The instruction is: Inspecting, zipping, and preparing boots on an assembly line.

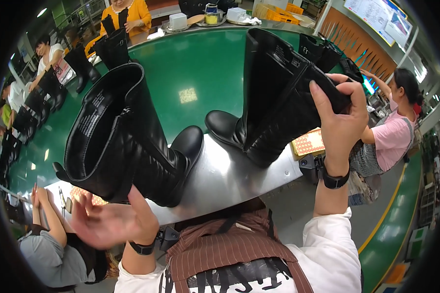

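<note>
A green worktop stretches behind a metal ledge bearing two tall black boots, soles hidden. The right hand pinches the right boot by its rim, some fingertips concealed; the blurred left hand, fingers spread, is beside the left boot, contact unclear.

"What's before you?"
"Two boots above the metal ledge: the left boot, my left hand at its near side; the right boot, my right hand at its top."
"Beyond?"
"The belt, more boots along its left. A sheet lies right of the right boot's lower part."
</note>
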Demonstrator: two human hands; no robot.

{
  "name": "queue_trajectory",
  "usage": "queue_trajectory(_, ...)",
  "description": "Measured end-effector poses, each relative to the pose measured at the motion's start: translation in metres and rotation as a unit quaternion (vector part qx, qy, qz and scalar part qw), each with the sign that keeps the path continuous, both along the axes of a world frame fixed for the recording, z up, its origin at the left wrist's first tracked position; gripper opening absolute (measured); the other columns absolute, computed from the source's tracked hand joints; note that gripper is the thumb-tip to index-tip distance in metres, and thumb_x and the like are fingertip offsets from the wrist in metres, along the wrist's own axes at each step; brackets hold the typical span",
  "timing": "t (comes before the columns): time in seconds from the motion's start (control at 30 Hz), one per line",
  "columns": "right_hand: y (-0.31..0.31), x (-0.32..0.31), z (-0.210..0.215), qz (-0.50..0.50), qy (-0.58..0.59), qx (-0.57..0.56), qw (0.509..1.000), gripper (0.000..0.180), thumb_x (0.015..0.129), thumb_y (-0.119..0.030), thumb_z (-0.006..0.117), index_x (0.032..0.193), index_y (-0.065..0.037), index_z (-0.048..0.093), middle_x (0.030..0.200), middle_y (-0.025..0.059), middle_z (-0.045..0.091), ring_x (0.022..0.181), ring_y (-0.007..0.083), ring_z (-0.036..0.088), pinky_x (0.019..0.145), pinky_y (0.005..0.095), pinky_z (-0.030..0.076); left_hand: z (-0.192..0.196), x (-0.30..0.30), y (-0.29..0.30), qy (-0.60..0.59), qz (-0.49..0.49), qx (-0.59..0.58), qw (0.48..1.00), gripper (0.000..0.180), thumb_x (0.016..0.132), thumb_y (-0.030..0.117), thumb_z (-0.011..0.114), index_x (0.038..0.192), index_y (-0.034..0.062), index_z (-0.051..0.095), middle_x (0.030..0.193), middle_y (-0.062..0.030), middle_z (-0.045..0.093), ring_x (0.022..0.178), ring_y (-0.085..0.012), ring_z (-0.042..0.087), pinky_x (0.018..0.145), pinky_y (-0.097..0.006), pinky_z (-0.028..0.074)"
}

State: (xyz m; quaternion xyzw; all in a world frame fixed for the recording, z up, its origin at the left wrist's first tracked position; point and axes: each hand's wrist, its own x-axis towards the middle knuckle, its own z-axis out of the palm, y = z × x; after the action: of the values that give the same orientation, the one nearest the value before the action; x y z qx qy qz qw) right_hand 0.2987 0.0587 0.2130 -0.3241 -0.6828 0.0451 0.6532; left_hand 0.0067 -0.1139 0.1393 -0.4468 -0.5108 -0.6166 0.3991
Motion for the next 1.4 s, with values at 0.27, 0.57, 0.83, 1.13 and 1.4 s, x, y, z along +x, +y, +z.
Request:
queue_trajectory(0.27,-0.016,0.01,-0.047,0.22,0.123,-0.041,0.967,0.111,0.067,-0.009,0.085,0.149,-0.003,0.01,0.131,0.0162,0.045,0.121,0.0274,0.049,0.104,0.0343,0.04,-0.033,0.067,0.044,0.119,-0.34,-0.302,0.882,0.034,0.075,0.009,0.07,0.106,0.0036,0.058,0.082,-0.0088,0.057,0.073,-0.0233,0.057,0.063,-0.034,0.046)
queue_trajectory(0.57,-0.052,0.019,-0.198,0.211,0.013,-0.456,0.865,0.072,0.068,-0.011,0.085,0.128,0.001,0.048,0.119,0.0096,0.06,0.11,0.0194,0.057,0.097,0.0332,0.043,-0.141,0.105,0.129,-0.297,-0.412,-0.631,0.586,0.033,0.081,0.016,0.066,0.105,-0.0031,0.055,0.081,-0.0108,0.065,0.068,-0.0194,0.062,0.062,-0.034,0.05)
queue_trajectory(0.83,-0.043,0.005,-0.194,0.2,-0.052,-0.427,0.88,0.041,0.072,-0.011,0.081,0.107,0.002,0.065,0.099,0.0101,0.07,0.092,0.0171,0.066,0.083,0.0303,0.051,-0.123,0.09,0.152,-0.322,-0.464,-0.731,0.383,0.02,0.087,0.018,0.054,0.09,0.0001,0.061,0.07,-0.0057,0.064,0.055,-0.0116,0.056,0.052,-0.025,0.045)
queue_trajectory(1.13,-0.035,0.006,-0.197,0.153,-0.073,-0.378,0.91,0.031,0.07,-0.01,0.078,0.097,0.002,0.069,0.089,0.0135,0.072,0.082,0.0222,0.07,0.075,0.0327,0.054,-0.104,0.071,0.154,-0.388,-0.579,-0.678,0.234,0.033,0.097,0.023,0.053,0.08,0.0001,0.068,0.056,-0.003,0.061,0.049,-0.007,0.048,0.048,-0.021,0.034)
queue_trajectory(1.4,-0.041,0.006,-0.185,0.143,-0.116,-0.342,0.922,0.038,0.068,-0.013,0.079,0.102,0.001,0.068,0.095,0.0157,0.071,0.088,0.0294,0.069,0.08,0.0345,0.053,0.065,0.068,0.107,-0.411,-0.73,-0.467,0.285,0.034,0.098,0.017,0.047,0.08,-0.0083,0.062,0.053,-0.0104,0.059,0.039,-0.0136,0.049,0.048,-0.021,0.038)
